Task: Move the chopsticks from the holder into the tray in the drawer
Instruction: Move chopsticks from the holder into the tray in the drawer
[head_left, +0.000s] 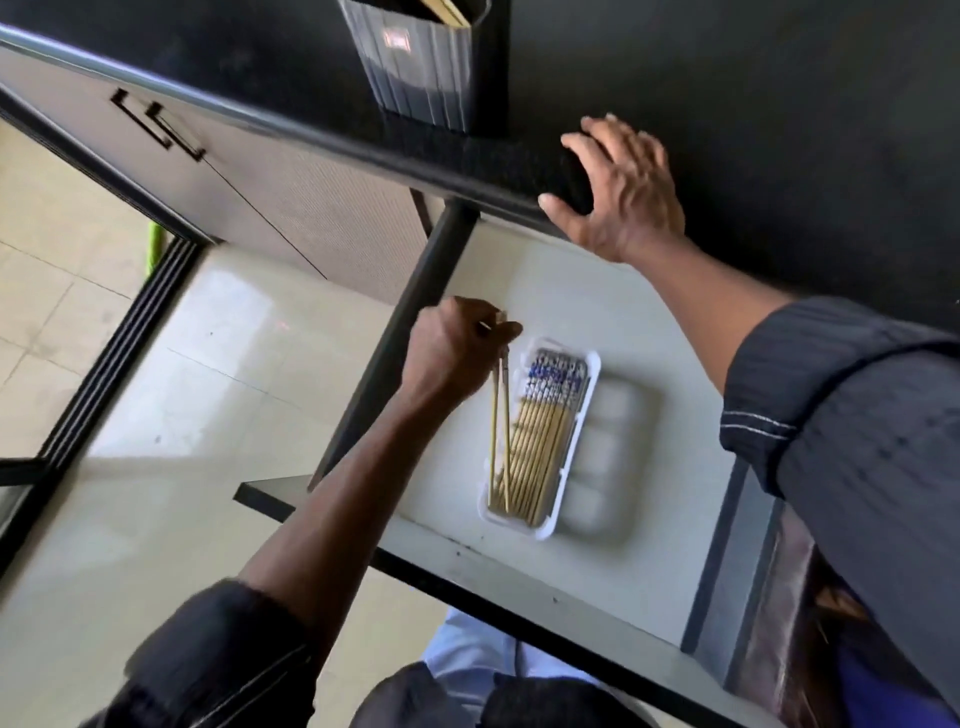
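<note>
A white tray (584, 415) lies in the open drawer (613, 312) and holds several bamboo chopsticks (540, 441) with blue-patterned tops. My left hand (452, 353) is shut on a pair of chopsticks (500, 415); their tips reach down into the tray's left side. My right hand (618, 192) rests flat, fingers spread, on the edge of the black counter (779, 130) above the drawer. The grey ribbed holder (415, 67) stands on the counter at the top, with a few chopsticks (447, 10) showing at its rim.
To the right of the chopstick tray lies a white moulded insert (613, 457) with rounded pockets. A cabinet door with black handles (156, 124) is at the upper left. Pale tiled floor (182, 389) lies below left. The drawer's dark front panel (467, 577) runs across near me.
</note>
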